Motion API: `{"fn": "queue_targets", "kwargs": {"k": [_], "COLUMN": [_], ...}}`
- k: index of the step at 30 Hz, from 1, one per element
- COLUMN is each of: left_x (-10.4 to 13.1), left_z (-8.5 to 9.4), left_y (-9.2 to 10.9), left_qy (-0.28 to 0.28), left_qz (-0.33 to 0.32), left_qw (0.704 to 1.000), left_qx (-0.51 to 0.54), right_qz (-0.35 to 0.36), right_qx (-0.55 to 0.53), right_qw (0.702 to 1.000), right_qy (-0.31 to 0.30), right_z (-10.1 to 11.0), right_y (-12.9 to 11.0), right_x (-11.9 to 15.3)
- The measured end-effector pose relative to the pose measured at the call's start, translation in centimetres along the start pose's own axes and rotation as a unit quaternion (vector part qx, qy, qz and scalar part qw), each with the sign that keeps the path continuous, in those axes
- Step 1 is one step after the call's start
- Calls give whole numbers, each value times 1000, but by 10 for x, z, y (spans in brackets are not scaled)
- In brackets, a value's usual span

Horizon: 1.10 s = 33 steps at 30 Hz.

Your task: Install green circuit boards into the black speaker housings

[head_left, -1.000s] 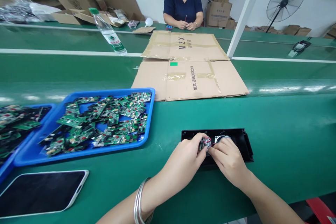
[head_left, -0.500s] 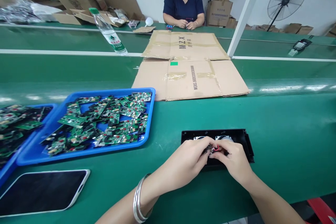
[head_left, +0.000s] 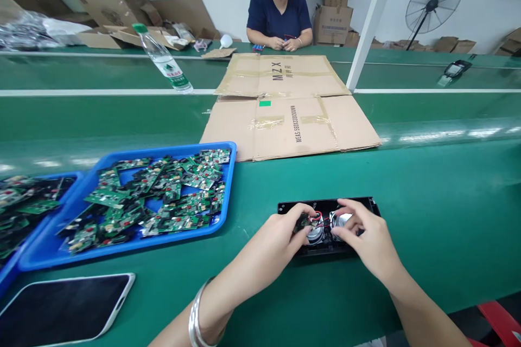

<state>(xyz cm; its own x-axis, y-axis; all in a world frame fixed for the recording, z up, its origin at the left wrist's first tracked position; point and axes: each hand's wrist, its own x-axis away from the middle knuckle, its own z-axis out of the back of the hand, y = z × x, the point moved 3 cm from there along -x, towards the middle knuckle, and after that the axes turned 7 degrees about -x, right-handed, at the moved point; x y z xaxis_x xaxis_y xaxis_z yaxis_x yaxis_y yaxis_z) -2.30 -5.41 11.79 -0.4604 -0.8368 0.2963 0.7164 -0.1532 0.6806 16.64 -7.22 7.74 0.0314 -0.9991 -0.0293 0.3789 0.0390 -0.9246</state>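
Note:
A black plastic speaker housing (head_left: 337,246) lies on the green table in front of me, with two round silver speakers in it. My left hand (head_left: 285,230) is over its left part, thumb and fingers closed on a small circuit board (head_left: 302,223). Red and black wires (head_left: 319,219) run from near that board across the left speaker (head_left: 315,235). At the right speaker (head_left: 340,220), my right hand (head_left: 366,233) has its thumb and fingers apart. Whether those fingertips touch the speaker, I cannot tell.
A blue tray (head_left: 228,195) full of circuit boards is left of the housing, beside a second tray (head_left: 77,180). A phone (head_left: 65,309) lies nearer. Flattened cardboard (head_left: 277,119), a water bottle (head_left: 165,62) and a seated person (head_left: 279,16) are farther back.
My hands have drawn apart; the right has let go of the wires and spread its fingers. The speakers and red wires now show between them. The whole view has shifted slightly.

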Motion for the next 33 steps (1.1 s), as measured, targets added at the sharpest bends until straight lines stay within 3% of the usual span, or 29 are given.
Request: {"fn": "queue_targets", "kwargs": {"k": [4, 9, 12, 14, 17, 20, 23, 25, 28, 31, 33], "left_x": [3, -2, -8, -12, -17, -19, -13, 0, 32, 63, 80], "left_z": [9, 13, 15, 14, 9, 5, 9, 19, 31, 28, 24], "left_y": [-9, -11, -8, -8, -11, -14, -12, -3, 28, 70, 98], "left_qy": [-34, -57, -10, 16, 8, -5, 15, 124, 314, 336, 325], "left_qz": [23, 38, 52, 57, 63, 68, 58, 36, -57, -214, -287], "left_qw": [998, 997, 997, 997, 993, 989, 994, 992, 929, 881, 856], "left_qx": [-42, 32, 53, 58, 102, 135, 95, -11, -185, -256, -283], "right_qz": [65, 155, 205, 219, 223, 221, 215, 213, 214, 205, 184], "right_qx": [25, 96, 163, 229, 331, 386, 395, 384, 374, 391, 420], "right_qw": [988, 969, 960, 948, 906, 880, 880, 887, 893, 893, 888], "right_qy": [135, 169, 99, -6, -138, -167, -155, -145, -127, -89, -41], "right_z": [22, 21, 13, 6, -4, -9, -12, -13, -10, 11, 39], "right_y": [2, -1, -6, -6, -1, 2, 2, -1, -3, 4, 17], "right_x": [-1, 0, 1, 1, 4, 4, 2, 1, 3, 6, 7]}}
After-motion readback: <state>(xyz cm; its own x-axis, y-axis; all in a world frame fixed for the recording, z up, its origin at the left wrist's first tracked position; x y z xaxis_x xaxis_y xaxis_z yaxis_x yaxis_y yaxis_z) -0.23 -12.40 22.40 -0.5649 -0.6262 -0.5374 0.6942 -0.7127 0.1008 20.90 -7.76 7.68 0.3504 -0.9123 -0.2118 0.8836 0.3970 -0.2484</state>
